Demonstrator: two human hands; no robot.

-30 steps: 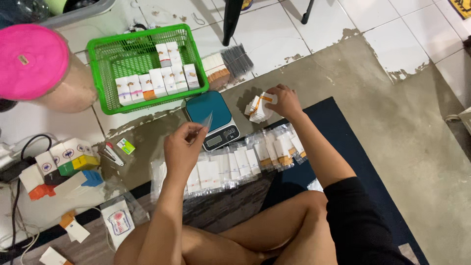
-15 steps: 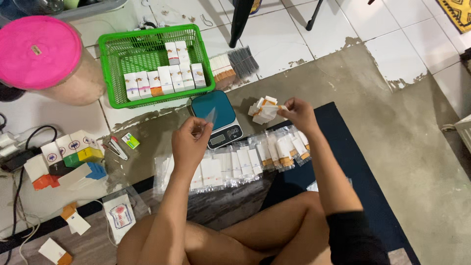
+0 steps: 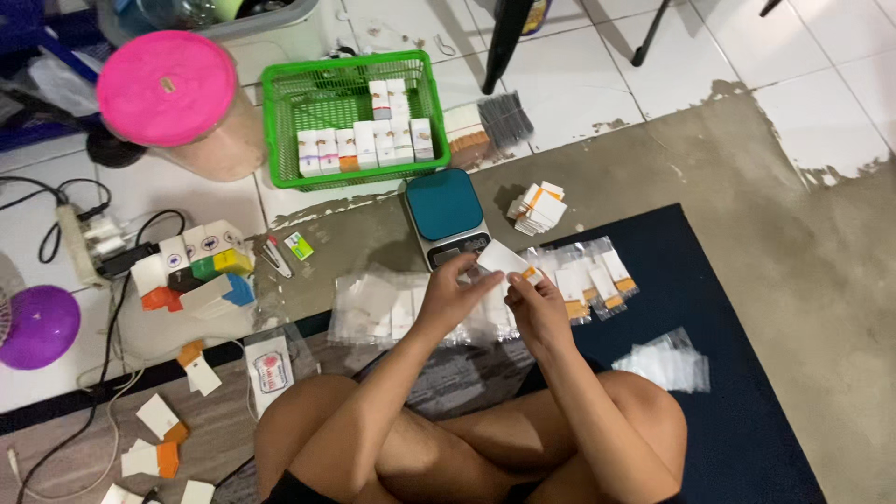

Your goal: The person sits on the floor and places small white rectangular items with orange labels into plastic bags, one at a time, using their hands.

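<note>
A person sits cross-legged on the floor, both hands raised just in front of a teal kitchen scale [image 3: 445, 207]. The left hand [image 3: 455, 291] and right hand [image 3: 535, 305] each pinch one small white box with an orange end [image 3: 507, 259] between them; it lies tilted, its long axis running left to right, orange end toward the right hand. Bagged boxes [image 3: 588, 277] lie just beyond.
</note>
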